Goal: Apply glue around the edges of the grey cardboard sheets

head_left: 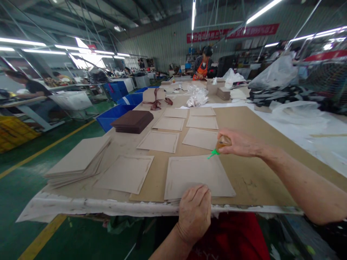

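Note:
In my right hand [230, 144] is a squeeze bottle of amber liquid [223, 143], probably glue, fingers wrapped round it. Its green nozzle [213, 154] tilts down and left, at the far edge of a flat beige panel [195, 173]. My left hand [195, 213] is closed over that panel's near edge, fingers curled and pressed on it; the thumb is hidden. More panel edges show beneath the near edge. Thin glossy lines run along the edges of this panel and of the panel [126, 173] to its left. Several similar panels [159, 141] lie in two columns beyond.
A stack of beige panels [78, 159] stands at the left, with a dark brown stack [132, 121] behind it. Blue bins [116, 115] adjoin the table's left side. White plastic [197, 95] lies farther back. A person in an orange apron [202, 68] stands at the far end.

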`<state>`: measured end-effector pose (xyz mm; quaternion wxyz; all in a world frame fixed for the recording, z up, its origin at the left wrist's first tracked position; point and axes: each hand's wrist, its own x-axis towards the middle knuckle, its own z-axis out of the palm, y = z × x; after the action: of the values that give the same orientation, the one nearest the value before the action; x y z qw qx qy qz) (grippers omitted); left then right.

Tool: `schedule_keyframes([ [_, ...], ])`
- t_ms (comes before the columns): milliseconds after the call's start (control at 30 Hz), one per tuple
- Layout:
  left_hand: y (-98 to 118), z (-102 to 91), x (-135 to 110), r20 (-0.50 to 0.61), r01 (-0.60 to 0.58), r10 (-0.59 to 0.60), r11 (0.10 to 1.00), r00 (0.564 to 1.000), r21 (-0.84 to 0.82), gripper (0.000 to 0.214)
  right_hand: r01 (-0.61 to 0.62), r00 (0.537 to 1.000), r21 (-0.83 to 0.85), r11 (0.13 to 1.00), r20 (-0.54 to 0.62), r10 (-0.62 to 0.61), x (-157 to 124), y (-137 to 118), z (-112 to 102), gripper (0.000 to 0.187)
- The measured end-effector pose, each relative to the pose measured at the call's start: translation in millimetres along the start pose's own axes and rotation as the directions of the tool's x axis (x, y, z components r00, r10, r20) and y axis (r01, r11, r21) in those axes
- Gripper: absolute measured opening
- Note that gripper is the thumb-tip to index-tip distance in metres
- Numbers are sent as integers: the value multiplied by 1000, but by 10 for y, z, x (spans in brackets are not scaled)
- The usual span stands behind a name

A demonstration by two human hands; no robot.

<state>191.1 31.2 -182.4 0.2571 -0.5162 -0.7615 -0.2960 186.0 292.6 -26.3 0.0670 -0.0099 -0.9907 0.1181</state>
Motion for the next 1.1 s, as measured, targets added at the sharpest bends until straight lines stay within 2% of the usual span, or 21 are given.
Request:
schedule_keyframes([
  [133, -1, -2, 4, -8, -5, 5, 1000, 1000, 2, 25, -79, 997, 20, 997, -3, 79, -113, 127, 1, 33],
  [267, -16, -4, 6, 0, -6, 6, 1000, 1000, 0, 25, -24, 998, 44, 999, -50, 26, -55, 34, 66, 30],
  [400, -31, -3, 7, 10, -8, 8, 1000, 1000, 2, 24, 12, 999, 51, 999, -50, -9, -1, -33, 81, 28],
  [567, -30, -12, 9, 10, -17, 17, 1000, 1000, -4, 25, -20, 999, 19, 1000, -44, 21, -201, 49, 12, 28],
  [700, -25, -21, 18, 9, -14, 14, 1000, 1000, -8, 24, 13, 998, 58, 998, 56, -17, -510, 34, -90, 28],
  [800, -28, -20, 22, 11, -20, 20, 1000, 1000, -8, 24, 24, 990, 107, 994, 138, -39, -624, 5, -123, 28],
  [867, -33, -18, 22, 18, -21, 21, 1000, 1000, -3, 24, 20, 995, 95, 995, 98, -29, -592, 21, -81, 28],
  [1000, -38, -23, 22, 34, -15, 15, 1000, 999, 6, 24, 28, 997, 12, 1000, -67, -27, -439, 101, 63, 26],
  [1100, -37, -29, 24, 31, -17, 17, 1000, 999, 8, 24, 28, 997, 18, 999, -74, -26, -459, 114, 71, 26],
])
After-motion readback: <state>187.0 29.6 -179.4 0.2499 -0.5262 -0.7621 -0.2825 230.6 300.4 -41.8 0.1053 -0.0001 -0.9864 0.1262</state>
